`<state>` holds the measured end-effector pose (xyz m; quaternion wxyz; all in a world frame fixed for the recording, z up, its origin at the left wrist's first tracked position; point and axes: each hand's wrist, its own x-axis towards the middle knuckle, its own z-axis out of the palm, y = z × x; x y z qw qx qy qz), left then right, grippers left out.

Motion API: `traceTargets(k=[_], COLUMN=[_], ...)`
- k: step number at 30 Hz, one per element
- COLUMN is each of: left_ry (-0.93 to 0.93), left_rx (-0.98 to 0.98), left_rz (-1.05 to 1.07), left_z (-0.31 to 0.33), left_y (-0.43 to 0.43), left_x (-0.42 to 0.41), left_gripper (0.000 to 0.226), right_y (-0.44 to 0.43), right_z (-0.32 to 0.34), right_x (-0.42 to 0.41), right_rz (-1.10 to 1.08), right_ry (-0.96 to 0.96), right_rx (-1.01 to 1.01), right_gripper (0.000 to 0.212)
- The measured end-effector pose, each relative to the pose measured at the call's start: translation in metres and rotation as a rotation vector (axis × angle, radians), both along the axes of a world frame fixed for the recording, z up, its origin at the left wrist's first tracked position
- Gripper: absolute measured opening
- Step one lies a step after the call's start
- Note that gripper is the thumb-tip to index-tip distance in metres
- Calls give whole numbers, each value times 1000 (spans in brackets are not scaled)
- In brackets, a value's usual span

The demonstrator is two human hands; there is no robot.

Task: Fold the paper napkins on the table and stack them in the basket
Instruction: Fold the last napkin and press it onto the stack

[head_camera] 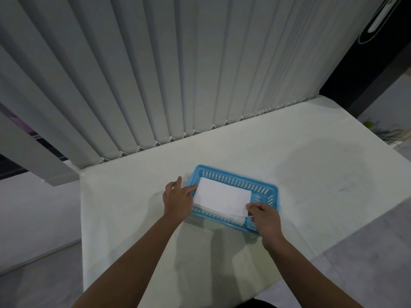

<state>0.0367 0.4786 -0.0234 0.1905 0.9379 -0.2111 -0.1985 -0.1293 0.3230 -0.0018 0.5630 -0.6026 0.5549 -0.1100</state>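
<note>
A light blue slotted plastic basket (239, 177) sits on the white table, slightly right of centre. A folded white paper napkin (221, 196) lies over the basket, on top of other folded napkins whose edges show below it. My left hand (176, 197) is at the basket's left end, its fingertips touching the napkin's left edge. My right hand (264, 216) pinches the napkin's near right corner between thumb and fingers. No loose napkins are visible on the table.
The table (311, 174) is covered in white cloth, with vertical grey blinds (155, 74) hanging along its far edge. A plant (387, 133) stands off the table's right side. Grey floor lies to the left and right.
</note>
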Motion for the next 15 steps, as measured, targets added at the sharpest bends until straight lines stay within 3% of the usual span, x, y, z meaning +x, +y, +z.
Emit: traceTargets(k=[15], left_ry=[4], left_rx=[-39], left_rz=[23], left_z=[-2], left_y=[2], left_x=[-1], left_gripper=[40], right_y=[2], right_z=[-5], right_x=[-7], right_rz=[56], right_ry=[66], right_rx=[-155], right_gripper=[11])
